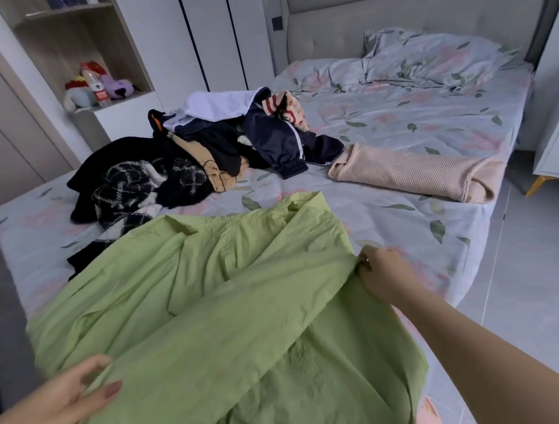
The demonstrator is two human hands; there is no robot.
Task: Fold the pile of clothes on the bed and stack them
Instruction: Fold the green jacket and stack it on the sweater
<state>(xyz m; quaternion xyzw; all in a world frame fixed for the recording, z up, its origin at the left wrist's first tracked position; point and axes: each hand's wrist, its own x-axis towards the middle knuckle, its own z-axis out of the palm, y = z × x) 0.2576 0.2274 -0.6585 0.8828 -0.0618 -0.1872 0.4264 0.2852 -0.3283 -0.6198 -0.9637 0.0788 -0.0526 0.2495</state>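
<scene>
Both hands are on the cloth. The left hand point(49, 411) sits low at the near left, thumb and fingers closed on the garment's edge. The right hand point(382, 277) is out on the far right side, pinching a fold at the other edge. They're well apart, with the fabric spread between them.

Underneath it all is the wide bed with a pale floral sheet point(399, 123), running up to a grey padded headboard point(422, 6).

Across the near end lies the light green cotton shirt point(211, 302), big, wrinkled and opened out. Its collar is at the far edge, and a long sleeve is laid diagonally across the body. The near hem spills over the edge of the bed.

Just behind the shirt, to the left, is the pile of unfolded clothes point(198, 144), jumbled together. There's a white piece on top, a navy jacket with a white stripe, a black-and-white checked knit and something tan in the middle.

To the right of the pile, close beside the navy cuffs, the folded peach ribbed knit point(410, 173) lies flat in a long rectangle.

A rumpled floral pillow point(426, 57) rests by the headboard.

Plush toys point(98, 85) sit on the wooden shelf at the far left.
</scene>
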